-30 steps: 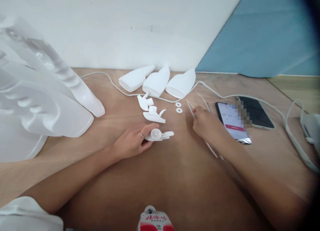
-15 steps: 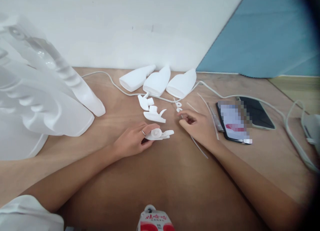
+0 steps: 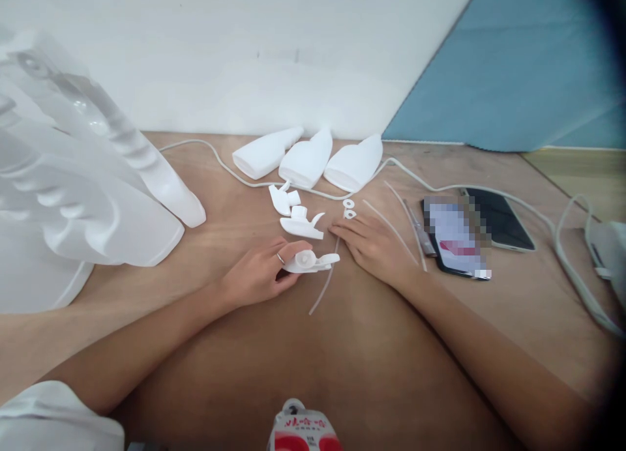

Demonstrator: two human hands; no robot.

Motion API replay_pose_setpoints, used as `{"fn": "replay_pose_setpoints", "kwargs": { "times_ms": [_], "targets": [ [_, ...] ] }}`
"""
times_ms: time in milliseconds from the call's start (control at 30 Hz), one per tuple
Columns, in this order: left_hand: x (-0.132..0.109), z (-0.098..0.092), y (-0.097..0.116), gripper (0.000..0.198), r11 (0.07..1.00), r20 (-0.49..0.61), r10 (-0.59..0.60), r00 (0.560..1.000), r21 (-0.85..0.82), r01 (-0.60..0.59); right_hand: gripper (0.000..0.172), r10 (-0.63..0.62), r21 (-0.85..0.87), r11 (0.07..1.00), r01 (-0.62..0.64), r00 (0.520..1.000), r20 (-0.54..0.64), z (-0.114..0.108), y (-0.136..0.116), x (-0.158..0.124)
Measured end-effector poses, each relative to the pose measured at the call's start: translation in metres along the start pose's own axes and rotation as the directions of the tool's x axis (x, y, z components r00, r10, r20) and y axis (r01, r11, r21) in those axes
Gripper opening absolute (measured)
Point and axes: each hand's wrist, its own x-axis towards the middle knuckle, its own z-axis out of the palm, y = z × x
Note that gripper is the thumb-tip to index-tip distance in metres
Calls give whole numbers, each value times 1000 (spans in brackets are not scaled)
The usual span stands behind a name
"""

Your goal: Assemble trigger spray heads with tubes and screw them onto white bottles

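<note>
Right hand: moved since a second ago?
Yes. The right hand went left, away from the phone, and now lies below the two small white rings, near the left hand.

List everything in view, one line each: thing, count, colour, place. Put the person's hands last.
bottles: three, white, lying side by side at the far edge of the table.
spray heads: three, white, mid-table; the nearest is under the left hand.
washers: two, white, beyond the right hand.
thin tubes: a few, clear-white, around the right hand.
phones: two, dark, right side.
cable: one, white, along the far and right side.
large plastic pieces: white, stacked at left; count unclear.
carton: one, red and white, bottom edge.
left hand: on the nearest spray head.
right hand: on one thin tube.
</note>
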Motion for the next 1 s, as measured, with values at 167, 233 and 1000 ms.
{"fn": "replay_pose_setpoints", "kwargs": {
  "times_ms": [167,233,1000],
  "targets": [
    [0,0,0,40,1000,6,-13,1000,2,13,26,-223,-100,969,227,974,51,-5,6,-3],
    [0,0,0,39,1000,0,-8,1000,5,8,24,-205,-67,977,204,979,-16,-8,0,-3],
    [7,-10,20,44,953,260,-86,962,-260,155,19,555,963,75,-260,813,177,-6,-76,17]
  ]
}}
